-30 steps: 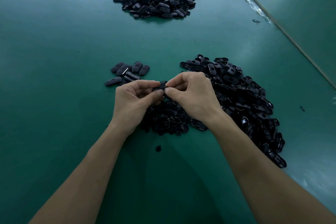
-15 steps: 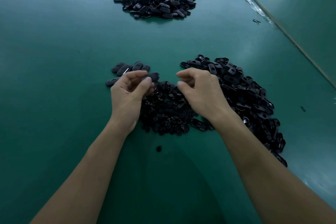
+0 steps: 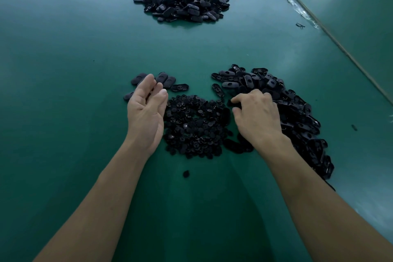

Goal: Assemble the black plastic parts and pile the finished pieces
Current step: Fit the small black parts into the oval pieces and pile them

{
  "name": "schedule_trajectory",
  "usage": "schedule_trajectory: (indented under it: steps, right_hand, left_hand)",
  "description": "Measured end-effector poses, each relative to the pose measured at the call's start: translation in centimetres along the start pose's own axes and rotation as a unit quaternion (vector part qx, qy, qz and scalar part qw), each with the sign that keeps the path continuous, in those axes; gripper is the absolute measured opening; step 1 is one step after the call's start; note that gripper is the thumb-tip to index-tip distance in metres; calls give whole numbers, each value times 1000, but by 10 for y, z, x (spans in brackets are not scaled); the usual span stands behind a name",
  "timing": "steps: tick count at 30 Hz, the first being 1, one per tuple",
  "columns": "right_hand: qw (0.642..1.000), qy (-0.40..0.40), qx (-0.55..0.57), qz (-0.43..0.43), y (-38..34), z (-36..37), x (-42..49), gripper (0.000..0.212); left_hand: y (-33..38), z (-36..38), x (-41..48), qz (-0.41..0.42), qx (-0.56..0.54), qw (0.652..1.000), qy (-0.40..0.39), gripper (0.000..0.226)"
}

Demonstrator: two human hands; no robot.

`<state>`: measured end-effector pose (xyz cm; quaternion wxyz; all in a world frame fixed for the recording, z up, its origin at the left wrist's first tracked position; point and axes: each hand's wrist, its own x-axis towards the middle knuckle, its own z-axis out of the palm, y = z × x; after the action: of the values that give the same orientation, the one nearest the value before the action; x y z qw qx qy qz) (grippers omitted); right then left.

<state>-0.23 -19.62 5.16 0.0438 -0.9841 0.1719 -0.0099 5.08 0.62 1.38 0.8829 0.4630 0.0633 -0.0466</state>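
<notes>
While both hands sit low over the stock, the green worktop (image 3: 74, 70) carries it all. The big heap of oval shells (image 3: 297, 117) sprawls on the right, and the far pile of finished pieces (image 3: 185, 0) lies well away at the top. The heap of small round inserts (image 3: 191, 125) sits between the wrists, with a short cluster of finished pieces (image 3: 168, 81) just beyond the left hand (image 3: 145, 112). That hand is turned edge-on, fingers loose and nearly straight, holding nothing. The right hand (image 3: 258, 115) is palm down on the shell heap's near edge, fingers curled. Whether it has a shell pinched I cannot tell. Shells lie right under those fingers, long axes every which way. The inserts lie just beside the left thumb, so I'd say left takes the insert.
</notes>
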Motion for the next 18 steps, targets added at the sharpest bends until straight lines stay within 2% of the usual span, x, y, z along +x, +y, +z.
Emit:
schedule_trajectory:
  steps: [6, 11, 18]
  right_hand:
    - [1000, 18, 8, 0, -2, -3, 1, 22]
    - [1000, 18, -2, 8, -3, -4, 2, 23]
    - [998, 34, 51, 10, -1, -4, 1, 20]
  left_hand:
    - [0, 0, -4, 18, 39, 998, -54, 21]
    - [-2, -1, -5, 41, 72, 993, -78, 19]
    - [-1, -3, -7, 46, 65, 992, -102, 16]
